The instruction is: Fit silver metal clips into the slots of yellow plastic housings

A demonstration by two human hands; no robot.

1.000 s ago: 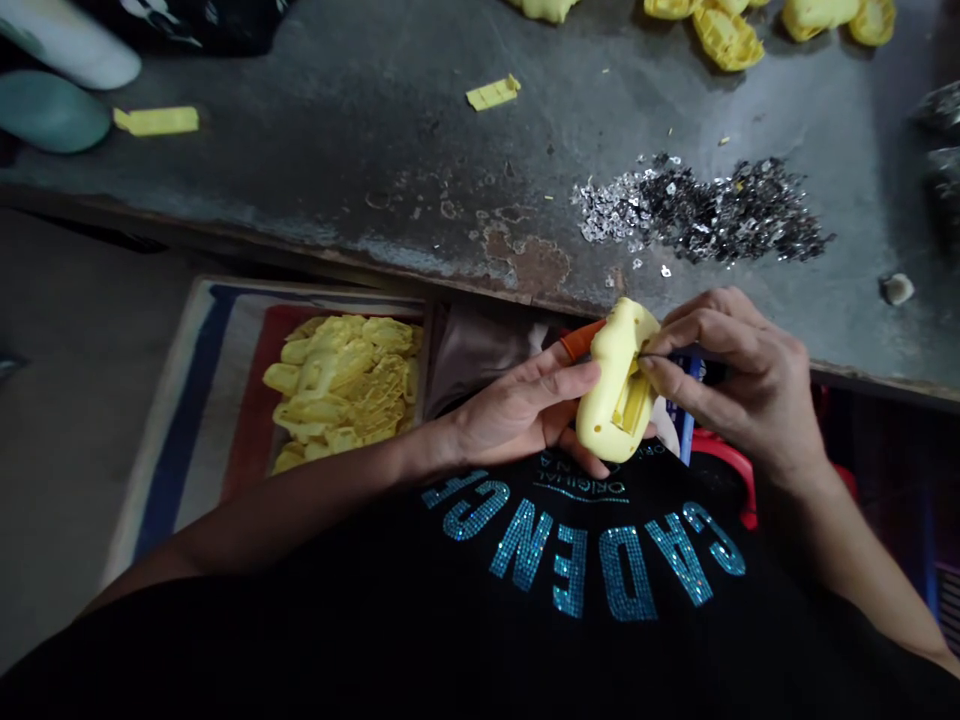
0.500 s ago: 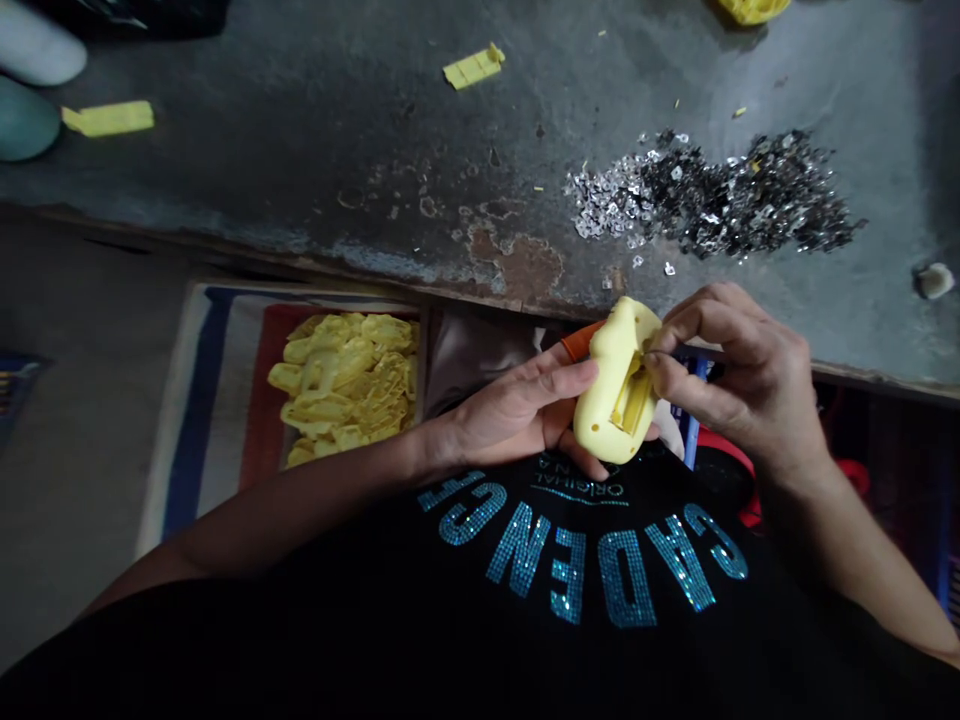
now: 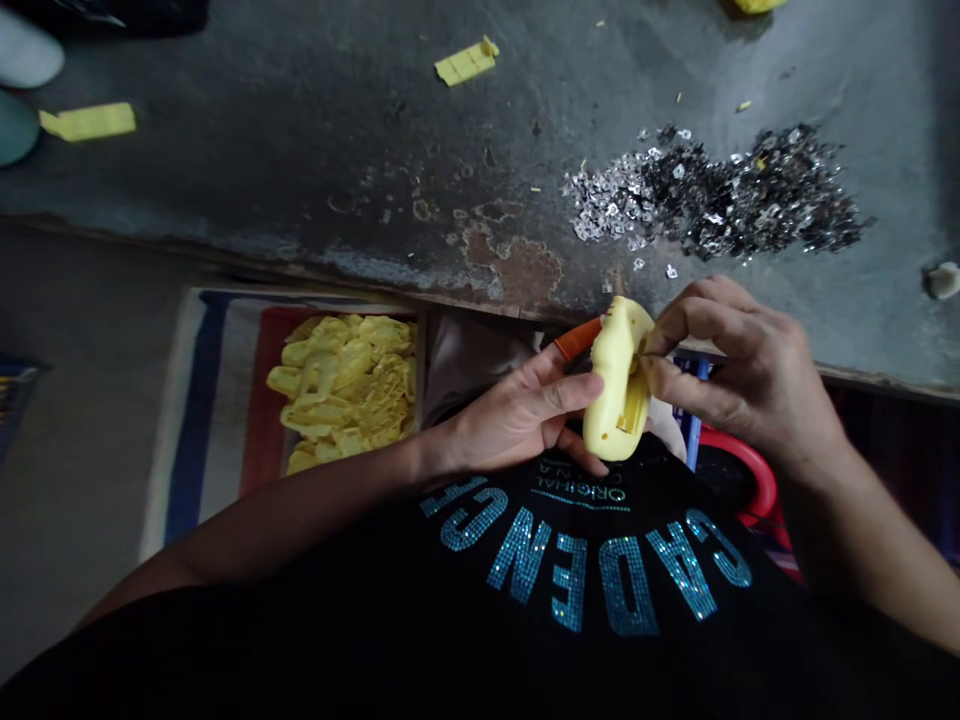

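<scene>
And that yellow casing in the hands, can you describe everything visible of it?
The yellow casing is long and rounded, apparently smooth plastic, with a narrower end toward the bench. A long recess faces the right, and a small round hole shows near the wider end. It is held near the bench's edge. The left hand grips it, thumb on its side; the right hand has its fingertips at the recess, partly hiding it.

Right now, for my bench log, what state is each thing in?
Yellow casing: held, side opening partly visible.
Left hand: gripping the casing.
Right hand: thumb and forefinger at the opening; anything pinched is too small to tell.
Orange finger cover: worn on the left hand.
Table: worn, patchy near its edge.
Metal pieces: loosely heaped.
Yellow strips: lying apart.
Yellow shells: piled up.
</scene>
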